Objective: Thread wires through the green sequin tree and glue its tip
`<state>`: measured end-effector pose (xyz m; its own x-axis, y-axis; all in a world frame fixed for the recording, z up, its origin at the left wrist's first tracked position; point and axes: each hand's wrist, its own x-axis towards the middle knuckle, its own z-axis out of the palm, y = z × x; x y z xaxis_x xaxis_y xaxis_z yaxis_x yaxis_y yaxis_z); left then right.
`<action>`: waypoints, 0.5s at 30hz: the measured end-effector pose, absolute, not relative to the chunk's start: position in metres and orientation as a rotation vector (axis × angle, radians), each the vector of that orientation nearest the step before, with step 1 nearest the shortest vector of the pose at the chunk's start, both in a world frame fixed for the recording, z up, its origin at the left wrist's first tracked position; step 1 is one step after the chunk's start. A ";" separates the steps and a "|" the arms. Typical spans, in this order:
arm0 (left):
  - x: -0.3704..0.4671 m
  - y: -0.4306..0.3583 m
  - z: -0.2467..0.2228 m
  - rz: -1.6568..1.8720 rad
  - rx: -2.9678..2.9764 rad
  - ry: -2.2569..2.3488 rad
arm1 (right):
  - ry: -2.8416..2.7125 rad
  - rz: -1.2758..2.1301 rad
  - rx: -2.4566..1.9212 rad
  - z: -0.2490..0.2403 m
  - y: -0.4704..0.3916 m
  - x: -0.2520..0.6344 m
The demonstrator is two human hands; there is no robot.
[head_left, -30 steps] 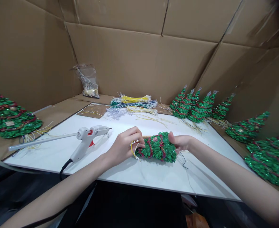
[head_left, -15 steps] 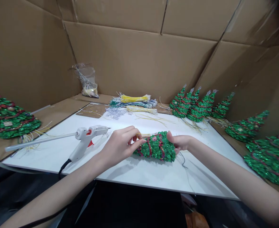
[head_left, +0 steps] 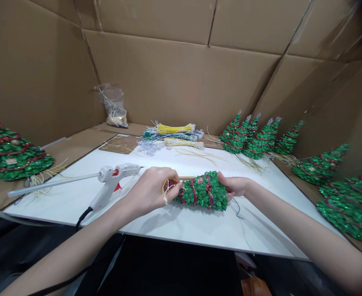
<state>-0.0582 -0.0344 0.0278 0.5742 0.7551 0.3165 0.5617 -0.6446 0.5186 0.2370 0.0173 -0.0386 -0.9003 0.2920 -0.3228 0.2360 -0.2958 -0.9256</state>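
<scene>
A small green tinsel tree [head_left: 204, 191] with red garland lies on its side over the white board [head_left: 156, 228], its narrow end pointing left. My right hand [head_left: 234, 186] grips the wide base, thumb on top. At the narrow end, my left hand [head_left: 159, 187] pinches a yellow and white wire [head_left: 165, 191] that loops out beside the fingers. Behind the tree shows part of a thin brown stick [head_left: 187, 178]. Left of my left hand stands a white glue gun [head_left: 108, 185] with a long glue stick in its back.
Wire bundles [head_left: 174, 129] lie at the back of the board, near a plastic bag [head_left: 114, 107]. Several finished-looking trees [head_left: 257, 137] stand at the back right, and others line the right edge. Another tree [head_left: 12, 154] is at the far left. Cardboard walls surround the board.
The yellow and white wire now loops out visibly from my left hand, whose fingers have shifted slightly left. The brown stick shows more clearly. My right hand still holds the base.
</scene>
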 end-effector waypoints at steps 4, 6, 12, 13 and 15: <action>-0.060 -0.031 0.026 0.734 2.470 1.012 | -1.834 2.403 -0.668 -0.039 0.018 0.240; -0.060 -0.030 0.026 0.720 2.494 0.997 | -1.836 2.409 -0.655 -0.038 0.017 0.240; -0.058 -0.027 0.031 0.677 2.553 0.941 | -1.782 2.360 -0.662 -0.036 0.013 0.236; -0.058 -0.027 0.031 0.664 2.562 0.934 | -1.768 2.359 -0.660 -0.037 0.013 0.235; -0.057 -0.026 0.032 0.628 2.579 0.924 | -1.749 2.355 -0.663 -0.038 0.013 0.235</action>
